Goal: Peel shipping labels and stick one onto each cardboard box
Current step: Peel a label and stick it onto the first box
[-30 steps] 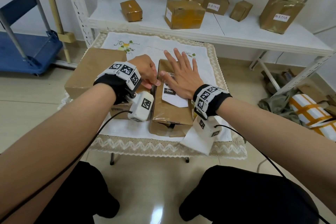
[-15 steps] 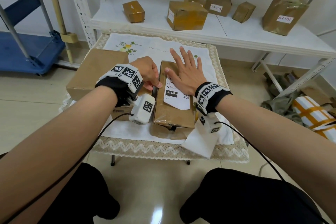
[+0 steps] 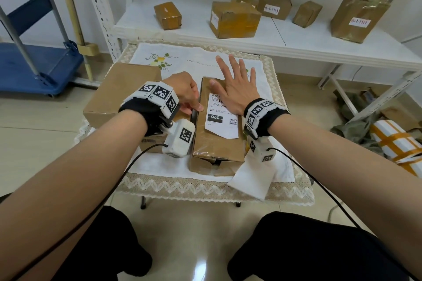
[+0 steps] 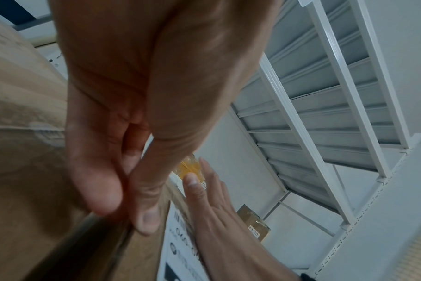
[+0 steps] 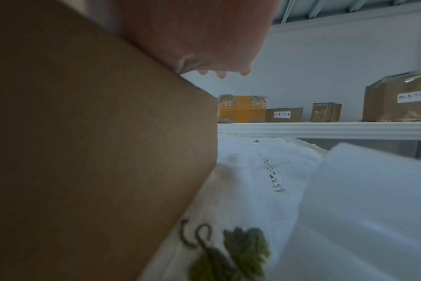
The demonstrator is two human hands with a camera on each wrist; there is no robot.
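Note:
A brown cardboard box point(image 3: 217, 143) lies in the middle of the small table, with a white shipping label point(image 3: 222, 121) printed "060" on its top. My right hand point(image 3: 235, 86) lies flat on the label's far end, fingers straight and spread past the box's far edge. My left hand point(image 3: 185, 91) grips the box's left edge, thumb point(image 4: 147, 218) on top and fingers point(image 4: 99, 190) curled down into the gap beside a larger box point(image 3: 123, 89). In the right wrist view the box's side point(image 5: 84, 152) fills the left half under my palm point(image 5: 192, 34).
A white backing sheet point(image 3: 253, 178) hangs over the table's front right edge point(image 3: 205, 187). A small box point(image 3: 153, 141) sits under my left wrist. Behind, a white shelf point(image 3: 296, 41) carries several boxes, some labelled. A blue cart point(image 3: 34, 64) stands left; wrapped parcels point(image 3: 392, 141) lie on the floor right.
My right hand has slid away from me along the label toward the box's far end, uncovering most of the label. My left hand has kept its hold on the box's left edge.

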